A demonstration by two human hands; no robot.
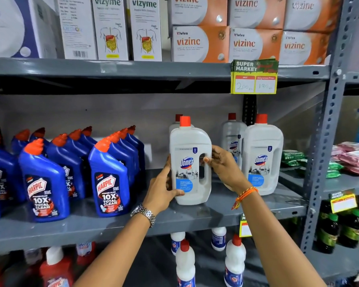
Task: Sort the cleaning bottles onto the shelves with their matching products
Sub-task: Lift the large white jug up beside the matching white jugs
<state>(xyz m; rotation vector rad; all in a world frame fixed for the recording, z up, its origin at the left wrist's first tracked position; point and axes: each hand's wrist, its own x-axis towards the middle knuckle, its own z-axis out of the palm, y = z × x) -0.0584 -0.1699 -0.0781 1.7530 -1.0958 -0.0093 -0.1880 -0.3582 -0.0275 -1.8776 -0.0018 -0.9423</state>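
Both hands, left hand (164, 183) and right hand (222, 162), had a closed grip on the white Domex bottle (190, 166) (standing upright on the shelf (216, 212)). Placing step; next, let go, its match (262, 158) at three o'clock.

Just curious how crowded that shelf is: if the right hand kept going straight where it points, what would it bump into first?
The right hand already touches the held Domex bottle; pushing on leftward, it would probably meet that bottle's handle.
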